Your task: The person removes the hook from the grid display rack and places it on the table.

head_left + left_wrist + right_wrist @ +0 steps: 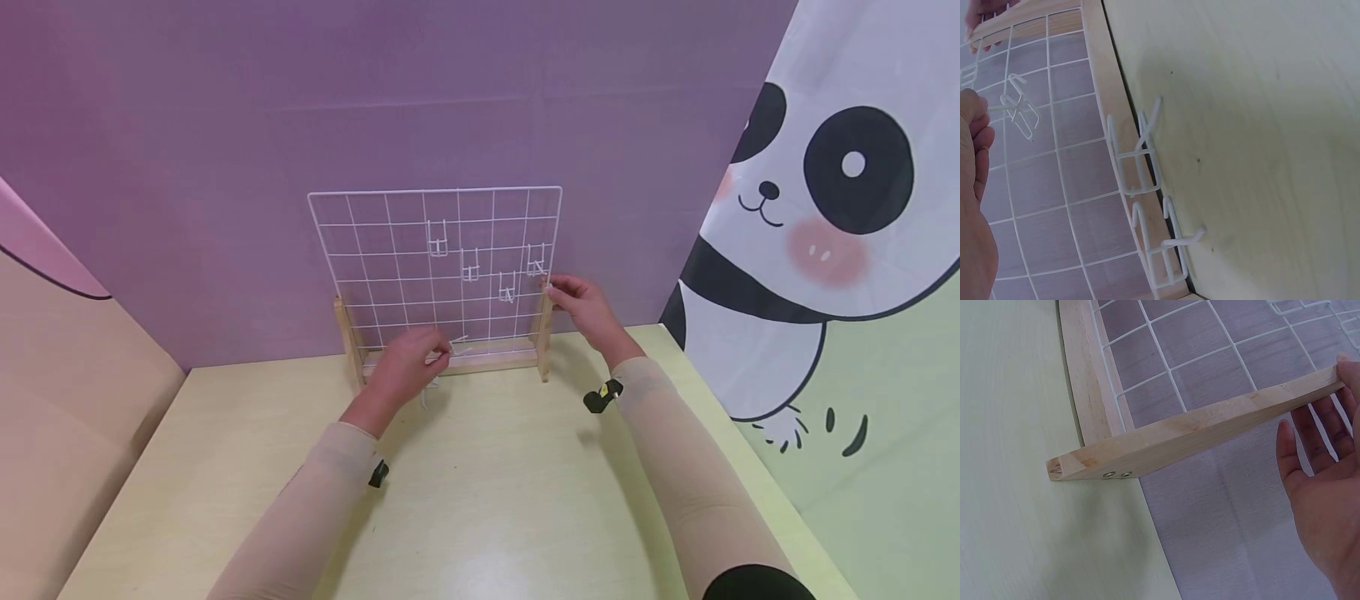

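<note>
A white wire grid panel [405, 250] stands in a wooden stand [495, 360] on the table. Between thumb and fingertips my left hand [405, 362] pinches a white wire hook [1021, 111], held just in front of the grid's lower part. Two more hooks, an upper one [1135, 156] and a lower one [1163, 250], are at the stand's base bar in the left wrist view. On the right, my right hand [588, 312] grips the top of the stand's side post [1210, 425], thumb in front and fingers behind it.
Several white hooks hang on the grid's right half, among them a high one [437, 242] and one by the right edge [536, 265]. The pale table [480, 500] meets a purple backdrop [225, 208] behind the stand. A panda-printed sheet [810, 267] hangs on the right.
</note>
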Demonstrator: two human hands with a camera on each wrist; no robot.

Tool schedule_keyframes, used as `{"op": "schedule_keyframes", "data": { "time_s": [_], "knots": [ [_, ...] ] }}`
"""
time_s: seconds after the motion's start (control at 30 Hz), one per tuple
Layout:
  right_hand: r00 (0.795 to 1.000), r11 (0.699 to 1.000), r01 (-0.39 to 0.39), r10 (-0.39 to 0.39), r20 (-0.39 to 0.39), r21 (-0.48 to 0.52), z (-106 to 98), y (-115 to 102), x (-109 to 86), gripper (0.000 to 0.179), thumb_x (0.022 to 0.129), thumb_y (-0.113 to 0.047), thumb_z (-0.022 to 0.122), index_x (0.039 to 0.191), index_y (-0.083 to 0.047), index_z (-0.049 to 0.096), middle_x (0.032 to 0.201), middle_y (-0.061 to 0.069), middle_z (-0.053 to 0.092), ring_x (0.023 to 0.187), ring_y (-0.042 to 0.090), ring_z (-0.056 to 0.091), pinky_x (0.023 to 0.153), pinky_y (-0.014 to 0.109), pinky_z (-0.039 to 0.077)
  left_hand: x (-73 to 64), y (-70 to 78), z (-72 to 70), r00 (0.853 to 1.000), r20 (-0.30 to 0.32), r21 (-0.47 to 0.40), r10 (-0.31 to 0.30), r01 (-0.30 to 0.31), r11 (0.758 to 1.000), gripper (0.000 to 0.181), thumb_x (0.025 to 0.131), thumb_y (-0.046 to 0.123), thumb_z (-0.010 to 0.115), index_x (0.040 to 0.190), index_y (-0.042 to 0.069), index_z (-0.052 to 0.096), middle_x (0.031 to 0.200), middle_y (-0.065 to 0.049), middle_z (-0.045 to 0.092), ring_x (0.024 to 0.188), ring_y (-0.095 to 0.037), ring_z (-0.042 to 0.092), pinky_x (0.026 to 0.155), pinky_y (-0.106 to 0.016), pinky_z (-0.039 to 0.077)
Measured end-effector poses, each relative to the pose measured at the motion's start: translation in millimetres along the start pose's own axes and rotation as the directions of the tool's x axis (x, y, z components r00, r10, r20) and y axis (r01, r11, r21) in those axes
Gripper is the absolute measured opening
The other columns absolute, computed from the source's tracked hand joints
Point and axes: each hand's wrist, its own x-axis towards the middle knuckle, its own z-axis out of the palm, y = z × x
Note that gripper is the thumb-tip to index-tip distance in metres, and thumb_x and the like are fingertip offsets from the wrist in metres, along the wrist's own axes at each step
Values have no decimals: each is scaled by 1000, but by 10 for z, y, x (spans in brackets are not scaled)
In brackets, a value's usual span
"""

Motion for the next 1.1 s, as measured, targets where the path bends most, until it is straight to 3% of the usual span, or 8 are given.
{"op": "schedule_keyframes", "data": {
  "time_s": [0.23,0.7,1.1],
  "knots": [
    [1000,1000,6,-6,4,14,-2,-9,-5,39,112,-14,67,144,7,66,147,28,64,114,13,66,101,29,57,-38,-15,53,1000,7,-30,-7,7,1000,6,100,7,81,103,11,77,103,-2,75,101,-23,72,94,-42,64],
    [1000,1000,2,-3,8,17,4,-12,-20,37,112,-14,67,144,5,68,145,26,66,115,16,66,100,30,58,-83,-73,160,999,41,-65,5,-3,998,8,99,5,82,101,12,78,99,1,74,98,-22,74,90,-40,65],
    [1000,1000,-8,8,3,4,-5,-20,-23,38,112,-17,68,144,3,68,139,18,69,115,18,65,101,30,57,-96,-85,188,992,129,-41,-15,20,999,6,99,6,80,99,11,79,97,2,72,93,-19,69,87,-38,64]
  ]
}}
